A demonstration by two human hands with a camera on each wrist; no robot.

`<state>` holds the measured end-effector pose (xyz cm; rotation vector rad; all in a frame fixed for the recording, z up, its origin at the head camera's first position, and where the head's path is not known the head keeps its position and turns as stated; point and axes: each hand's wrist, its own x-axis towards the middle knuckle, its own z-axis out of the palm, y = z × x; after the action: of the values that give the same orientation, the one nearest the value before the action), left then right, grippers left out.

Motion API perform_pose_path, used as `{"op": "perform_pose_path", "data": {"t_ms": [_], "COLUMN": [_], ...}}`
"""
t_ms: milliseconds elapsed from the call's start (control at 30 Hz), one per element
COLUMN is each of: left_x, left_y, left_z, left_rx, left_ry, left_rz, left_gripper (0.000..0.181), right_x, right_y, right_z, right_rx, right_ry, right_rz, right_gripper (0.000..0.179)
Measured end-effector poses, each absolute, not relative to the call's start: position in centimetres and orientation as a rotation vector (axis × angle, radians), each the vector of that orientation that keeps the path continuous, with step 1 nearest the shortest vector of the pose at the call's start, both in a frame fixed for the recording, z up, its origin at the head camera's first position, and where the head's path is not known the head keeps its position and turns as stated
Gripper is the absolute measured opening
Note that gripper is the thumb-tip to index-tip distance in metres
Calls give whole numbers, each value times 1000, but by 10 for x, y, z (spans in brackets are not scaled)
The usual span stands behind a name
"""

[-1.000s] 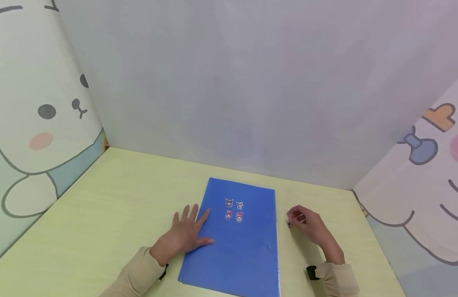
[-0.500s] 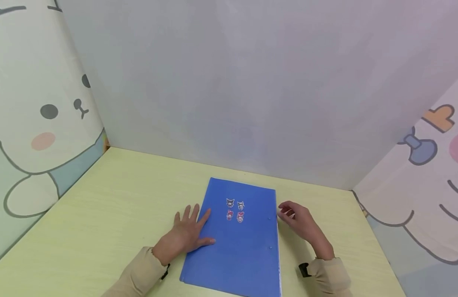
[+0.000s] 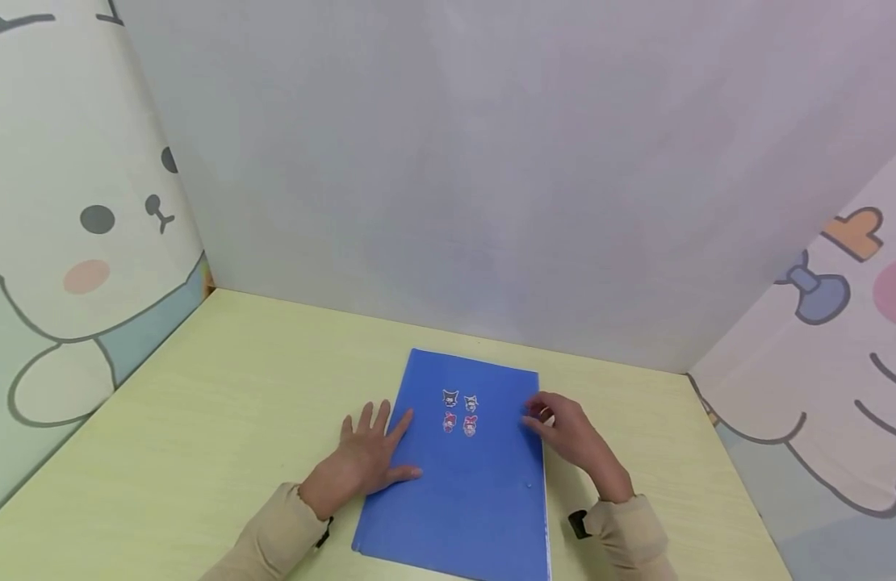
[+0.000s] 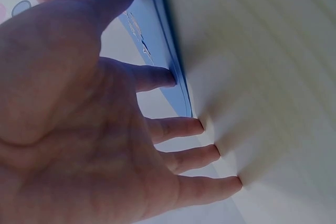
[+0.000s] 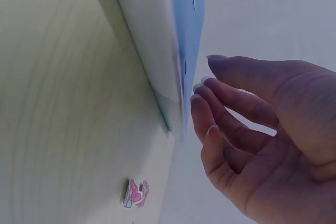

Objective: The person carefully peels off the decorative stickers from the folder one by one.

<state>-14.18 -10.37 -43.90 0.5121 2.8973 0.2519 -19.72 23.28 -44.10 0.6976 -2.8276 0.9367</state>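
A blue file folder lies flat on the table, with several small cartoon stickers in a cluster on its upper part. My left hand rests spread at the folder's left edge, thumb and index finger on the cover, the other fingertips on the tabletop. Over the folder's upper right edge, my right hand hovers with loosely bent fingers. In the right wrist view its thumb and fingertips are apart and nothing shows between them. A pink cartoon sticker is on the table beyond the folder's edge there; the head view hides it.
The pale yellow wooden table extends around the folder on both sides. A plain grey-white wall sheet rises behind it, and cartoon-printed panels flank it left and right.
My right hand has moved left, from beside the stickers on the table to over the folder's right edge. The left hand and the folder have stayed in place.
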Motion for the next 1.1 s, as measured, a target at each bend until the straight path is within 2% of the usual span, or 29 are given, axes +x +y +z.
{"op": "perform_pose_path", "data": {"t_ms": [1100], "left_x": [-144], "left_y": [-103], "left_z": [-442], "left_rx": [502], "left_ry": [2893], "left_rz": [221], "left_gripper": [86], "right_x": [-199], "right_y": [186], "right_z": [-437], "right_rx": [805], "right_ry": [-2856], "right_rz": [889], "right_gripper": [11]}}
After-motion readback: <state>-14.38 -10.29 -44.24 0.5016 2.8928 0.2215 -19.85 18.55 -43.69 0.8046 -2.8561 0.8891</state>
